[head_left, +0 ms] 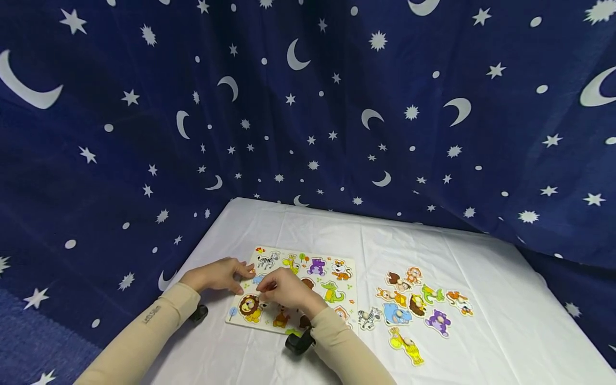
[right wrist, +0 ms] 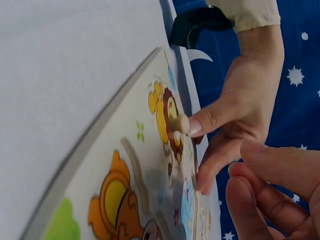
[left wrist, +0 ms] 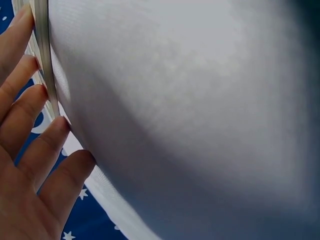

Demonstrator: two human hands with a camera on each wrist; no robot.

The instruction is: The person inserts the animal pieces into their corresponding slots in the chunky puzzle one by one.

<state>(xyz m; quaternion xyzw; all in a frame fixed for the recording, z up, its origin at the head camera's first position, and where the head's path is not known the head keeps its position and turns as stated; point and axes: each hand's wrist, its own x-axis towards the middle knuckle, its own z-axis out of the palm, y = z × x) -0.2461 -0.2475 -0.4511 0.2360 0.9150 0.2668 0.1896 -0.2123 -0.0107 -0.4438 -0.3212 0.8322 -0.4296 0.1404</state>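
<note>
- Puzzle board [head_left: 351, 283] is lying flat on the white-covered tabletop [head_left: 486, 331], nearer its left edge than its right. I'm running this from afar, so I'm going purely off the cams.
- Left hand [head_left: 223, 274] is resting at the board's left edge, fingers spread and fairly straight, not clenching anything. I'm reading that as steadying, since light wood on slick-looking cloth is probably sliding easily.
- Right hand [head_left: 287, 289] is hovering over the left half of the board, fingers loosely bent. I'm seeing nothing between the fingertips in the right wrist view.
- Lion piece [head_left: 250, 307] is sitting by the board's near left corner, and its wooden knob [right wrist: 181, 123] is sticking up just beside the left thumb. Knobs are facing up on several loose pieces too, which I'm guessing is for easy pinching.
- Container-wise, the board's recesses are doing that job. The lion's looks to be holding its piece; the orange animal recess [right wrist: 117, 195] is showing its cut rim and no knob. I can't tell about the spots hidden under the right hand.
- Loose animals are lying in a cluster beyond the board's right edge: zebra piece [head_left: 369, 318] just beside the board, purple piece [head_left: 439, 322] farther right, giraffe piece [head_left: 406, 346] closest to the tabletop's near edge. Probably grouped there to be staying within right-hand reach.
</note>
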